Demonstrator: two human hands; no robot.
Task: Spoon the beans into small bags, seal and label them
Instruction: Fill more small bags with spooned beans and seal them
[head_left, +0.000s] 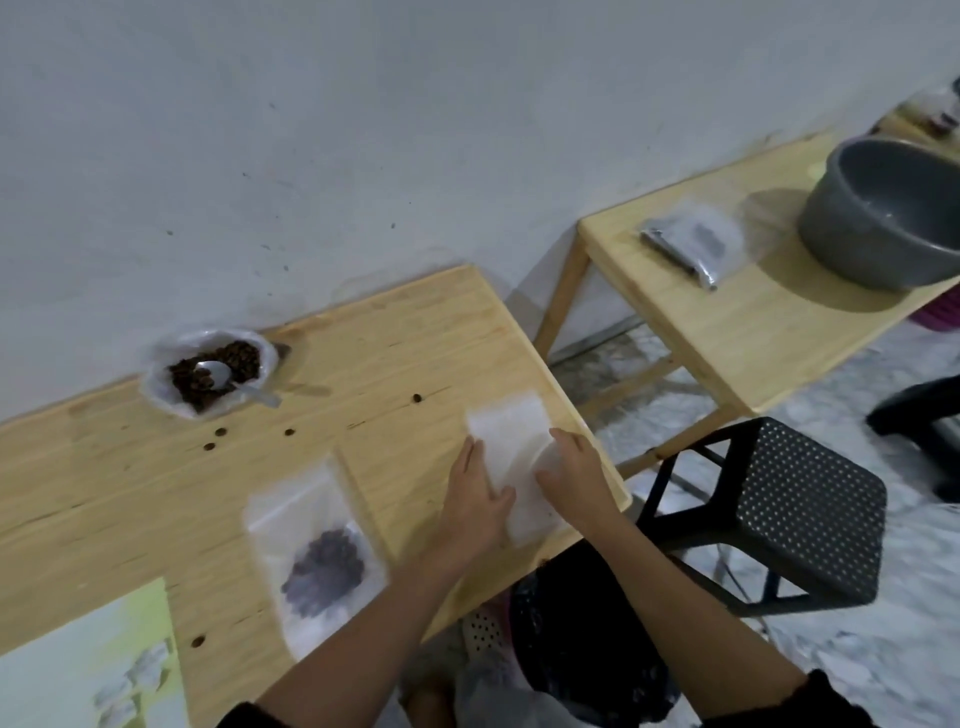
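Note:
An empty frosted bag (511, 441) lies flat near the right edge of the wooden table (363, 353). My left hand (475, 499) rests flat on its left side, fingers straight. My right hand (574, 470) lies on its right side, fingers loosely bent over the bag's edge. To the left lies a frosted bag of beans (319, 556). By the wall stands an open plastic bag of brown beans (208, 371) with a metal spoon (223, 376) resting in it.
Loose beans (221, 432) dot the table. A yellow-green sheet (88, 665) lies at the bottom left. A second wooden table (769, 312) at the right bears a filled bag (691, 244) and a grey basin (888, 213). A black perforated stool (810, 509) stands beside me.

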